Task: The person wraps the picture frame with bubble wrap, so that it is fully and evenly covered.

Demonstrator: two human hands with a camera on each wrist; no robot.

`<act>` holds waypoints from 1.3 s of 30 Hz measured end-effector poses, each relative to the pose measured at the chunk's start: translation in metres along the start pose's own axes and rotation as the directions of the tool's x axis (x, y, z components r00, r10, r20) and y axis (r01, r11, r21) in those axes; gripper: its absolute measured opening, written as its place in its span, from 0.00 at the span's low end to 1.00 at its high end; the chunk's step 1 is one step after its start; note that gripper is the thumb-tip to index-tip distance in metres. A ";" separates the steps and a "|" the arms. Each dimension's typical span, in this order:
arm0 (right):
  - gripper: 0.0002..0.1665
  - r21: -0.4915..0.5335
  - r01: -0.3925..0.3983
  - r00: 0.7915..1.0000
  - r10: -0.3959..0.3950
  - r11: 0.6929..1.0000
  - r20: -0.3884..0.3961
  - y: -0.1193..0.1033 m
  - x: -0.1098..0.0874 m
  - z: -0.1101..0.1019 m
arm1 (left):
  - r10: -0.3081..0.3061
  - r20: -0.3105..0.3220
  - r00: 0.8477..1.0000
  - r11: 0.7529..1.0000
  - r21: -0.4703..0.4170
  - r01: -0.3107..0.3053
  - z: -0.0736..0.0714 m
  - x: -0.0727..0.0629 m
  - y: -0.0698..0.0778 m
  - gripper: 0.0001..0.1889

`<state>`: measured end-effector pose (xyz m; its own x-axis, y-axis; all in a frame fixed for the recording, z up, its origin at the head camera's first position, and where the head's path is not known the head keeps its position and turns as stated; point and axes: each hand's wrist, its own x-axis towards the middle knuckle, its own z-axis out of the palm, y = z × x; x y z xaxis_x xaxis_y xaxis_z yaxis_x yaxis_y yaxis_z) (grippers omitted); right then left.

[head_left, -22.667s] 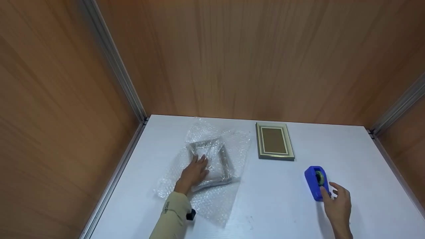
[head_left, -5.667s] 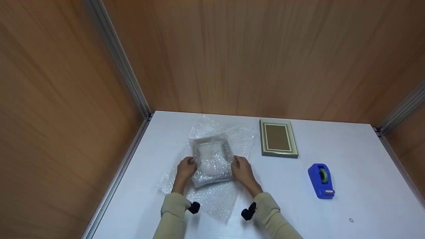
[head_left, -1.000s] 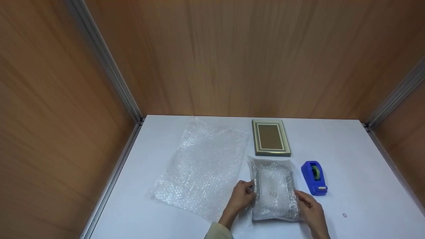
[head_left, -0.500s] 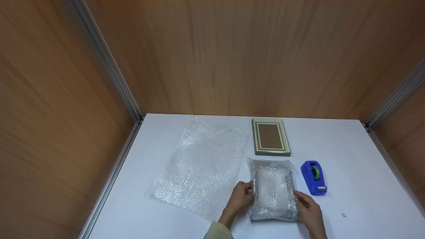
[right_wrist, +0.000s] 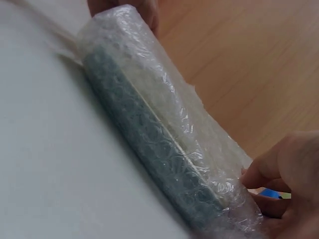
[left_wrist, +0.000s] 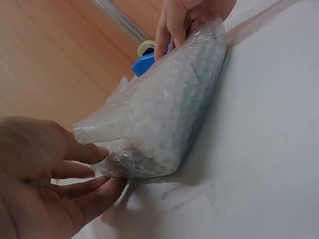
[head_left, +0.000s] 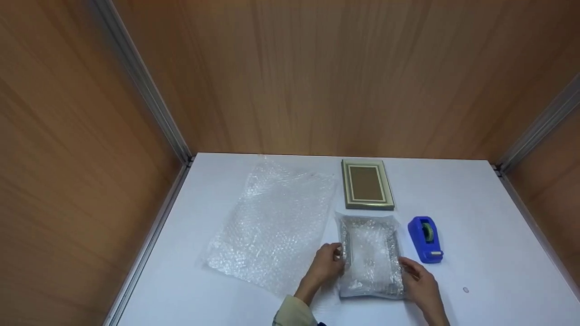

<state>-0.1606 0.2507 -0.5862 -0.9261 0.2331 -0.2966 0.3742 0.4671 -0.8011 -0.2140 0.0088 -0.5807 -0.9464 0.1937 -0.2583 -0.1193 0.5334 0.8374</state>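
Observation:
A picture frame wrapped in bubble wrap (head_left: 369, 258) lies on the white table, below a bare gold-edged picture frame (head_left: 367, 184). My left hand (head_left: 327, 263) pinches its left edge; in the left wrist view the thumb and fingertips (left_wrist: 99, 154) are at an end where the wrap gapes a little. At the opposite edge my right hand (head_left: 421, 283) grips the wrap between thumb and fingers. In the right wrist view the dark side of the frame shows through the bubble wrap (right_wrist: 149, 134). The undersides of the package are hidden.
A flat sheet of bubble wrap (head_left: 276, 226) covers the table left of the package. A blue tape dispenser (head_left: 425, 239) with a green-looking roll stands to the right. Nearer the front lies a small clear scrap (head_left: 466, 290). Wooden panels (head_left: 290, 77) enclose the back and sides.
The wrapped frame has moved right, off the bubble wrap sheet, with both hands at its sides. Over the last second hands and package hold nearly still; the view shifts slightly.

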 end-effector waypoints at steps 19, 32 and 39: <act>0.27 0.091 0.174 0.981 -0.165 0.980 -0.103 -0.068 0.057 -0.018 | 0.123 -0.181 0.976 0.992 0.061 -0.114 -0.045 0.077 0.037 0.17; 0.29 0.070 0.134 0.987 -0.126 0.989 -0.102 -0.066 0.117 -0.002 | -0.056 -0.075 0.996 0.974 -0.221 0.038 -0.034 0.108 0.051 0.25; 0.34 0.048 0.114 0.993 -0.112 0.992 -0.046 -0.063 0.138 0.006 | -0.144 0.029 0.989 0.913 -0.381 0.144 -0.025 0.115 0.059 0.38</act>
<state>-0.3123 0.2485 -0.5798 -0.9589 0.2187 -0.1808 0.2635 0.4495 -0.8536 -0.3376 0.0418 -0.5488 -0.9103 0.1387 -0.3900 -0.3596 0.2014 0.9111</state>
